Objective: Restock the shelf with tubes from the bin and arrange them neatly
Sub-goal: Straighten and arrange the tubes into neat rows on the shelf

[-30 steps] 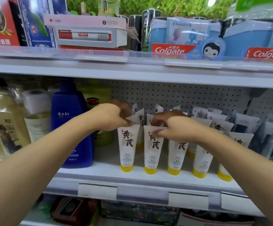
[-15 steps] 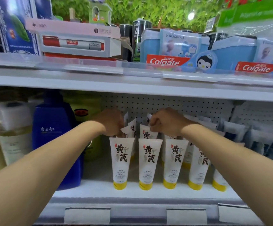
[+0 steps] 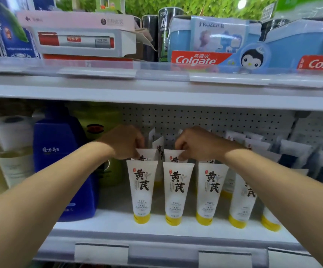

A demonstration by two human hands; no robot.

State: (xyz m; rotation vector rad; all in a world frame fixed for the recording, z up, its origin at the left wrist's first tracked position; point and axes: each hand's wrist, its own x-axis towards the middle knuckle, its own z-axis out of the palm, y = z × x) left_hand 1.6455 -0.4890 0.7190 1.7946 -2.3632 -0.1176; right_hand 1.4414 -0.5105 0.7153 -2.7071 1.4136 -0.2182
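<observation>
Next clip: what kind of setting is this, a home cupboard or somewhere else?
Most likely a shop aisle, toiletries section. Identical white tubes stand in rows on a shelf with price-label holders along its edge, and boxed Colgate toothpaste sits on the shelf above.

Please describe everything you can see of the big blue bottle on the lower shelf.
The blue bottle stands upright on the lower shelf, left of the white tubes. It looks like glossy, deep blue plastic, with sloping shoulders and a wide body. Small pale characters are printed on its front. Its top is in the shadow under the upper shelf, so the cap is not clear. The person's left forearm crosses in front of its lower right part. Neither hand touches it.
</observation>
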